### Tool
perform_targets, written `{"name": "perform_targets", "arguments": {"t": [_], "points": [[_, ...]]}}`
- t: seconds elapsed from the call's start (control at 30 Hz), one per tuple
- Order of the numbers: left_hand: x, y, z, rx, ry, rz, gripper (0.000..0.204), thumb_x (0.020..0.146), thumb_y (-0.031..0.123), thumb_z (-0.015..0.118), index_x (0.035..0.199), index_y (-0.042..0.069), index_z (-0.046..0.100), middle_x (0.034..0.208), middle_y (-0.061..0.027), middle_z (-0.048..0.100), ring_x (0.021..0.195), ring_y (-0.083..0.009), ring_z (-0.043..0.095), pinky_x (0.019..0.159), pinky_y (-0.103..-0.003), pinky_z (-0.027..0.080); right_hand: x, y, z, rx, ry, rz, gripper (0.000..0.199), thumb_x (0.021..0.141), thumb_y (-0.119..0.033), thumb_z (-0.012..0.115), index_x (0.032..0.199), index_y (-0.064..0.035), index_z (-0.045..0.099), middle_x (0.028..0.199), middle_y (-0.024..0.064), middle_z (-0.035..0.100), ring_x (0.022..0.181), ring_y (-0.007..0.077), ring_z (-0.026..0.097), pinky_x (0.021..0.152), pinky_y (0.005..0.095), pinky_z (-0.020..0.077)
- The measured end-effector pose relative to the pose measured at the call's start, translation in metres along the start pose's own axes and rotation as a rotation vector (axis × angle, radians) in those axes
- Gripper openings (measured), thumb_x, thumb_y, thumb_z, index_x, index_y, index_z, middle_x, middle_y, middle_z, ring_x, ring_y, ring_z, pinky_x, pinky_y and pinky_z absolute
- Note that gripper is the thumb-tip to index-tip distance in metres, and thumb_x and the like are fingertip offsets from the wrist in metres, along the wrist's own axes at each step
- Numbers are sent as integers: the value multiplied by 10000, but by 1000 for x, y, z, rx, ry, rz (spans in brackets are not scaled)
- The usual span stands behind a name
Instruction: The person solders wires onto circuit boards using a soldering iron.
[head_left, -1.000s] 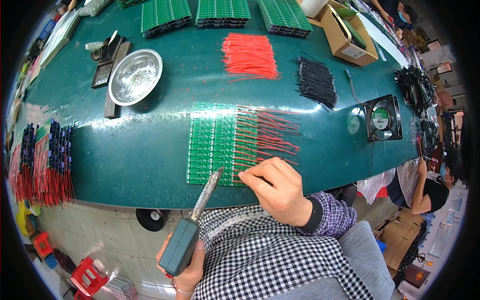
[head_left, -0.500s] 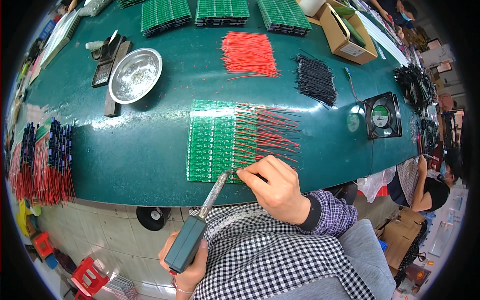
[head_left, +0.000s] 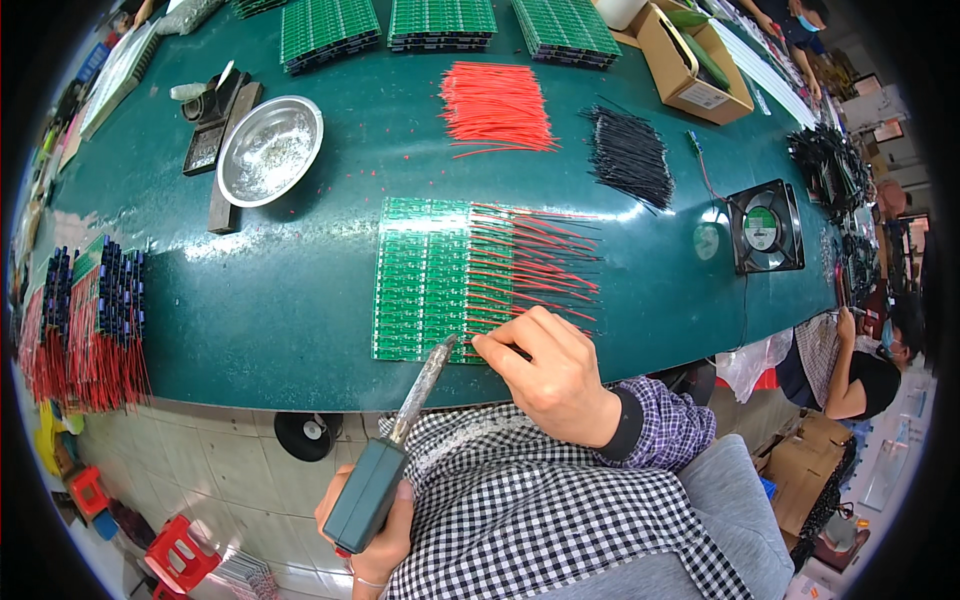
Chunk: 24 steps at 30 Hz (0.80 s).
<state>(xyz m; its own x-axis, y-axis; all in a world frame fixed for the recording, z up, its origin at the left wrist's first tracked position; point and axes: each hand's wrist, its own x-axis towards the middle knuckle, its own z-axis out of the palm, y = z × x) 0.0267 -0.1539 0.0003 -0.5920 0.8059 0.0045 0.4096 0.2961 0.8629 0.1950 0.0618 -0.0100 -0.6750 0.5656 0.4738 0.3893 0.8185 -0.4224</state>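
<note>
The left hand (head_left: pixel 375 525) grips a soldering iron (head_left: pixel 392 450), tip meeting the green circuit boards (head_left: pixel 430 275) just where the right hand (head_left: pixel 555 375) pinches a red wire (head_left: pixel 490 345) steady for the joint.

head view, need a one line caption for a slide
Left hand holds a soldering iron tip at a green circuit board panel while the right hand pinches a red wire.

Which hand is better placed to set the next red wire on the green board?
Right. The right hand already rests on the board's near edge, fingers at the red wires. The left hand is full, gripping the soldering iron.
</note>
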Motion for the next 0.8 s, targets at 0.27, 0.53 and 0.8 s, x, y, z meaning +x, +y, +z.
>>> {"name": "perform_targets", "arguments": {"t": [0.27, 0.53, 0.8], "points": [[2, 9, -3, -53, 10, -80, 207, 696, 21, 795, 871, -44, 704, 786, -138, 656, 615, -238, 639, 548, -326, 483, -3, 0, 0, -35, -34, -10, 264, 725, -54, 693, 980, 9, 726, 856, 50, 607, 792, 192, 604, 653, 313, 481], [2, 18, -7, 9, -26, -92, 214, 701, 19, 796, 887, -47, 715, 798, -134, 668, 614, -222, 643, 549, -320, 488, -5, -3, -4, 11, 27, -36, 264, 722, -43, 691, 980, 3, 725, 890, 51, 644, 784, 194, 625, 656, 326, 465], [5, 20, -5, 2, -20, -16, 212, 705, 8, 794, 890, -55, 711, 799, -149, 672, 622, -233, 656, 547, -324, 492, -5, -5, -4, 18, 2, -1, 254, 684, 9, 742, 936, -21, 743, 845, 48, 658, 721, 194, 630, 627, 331, 479]]}}
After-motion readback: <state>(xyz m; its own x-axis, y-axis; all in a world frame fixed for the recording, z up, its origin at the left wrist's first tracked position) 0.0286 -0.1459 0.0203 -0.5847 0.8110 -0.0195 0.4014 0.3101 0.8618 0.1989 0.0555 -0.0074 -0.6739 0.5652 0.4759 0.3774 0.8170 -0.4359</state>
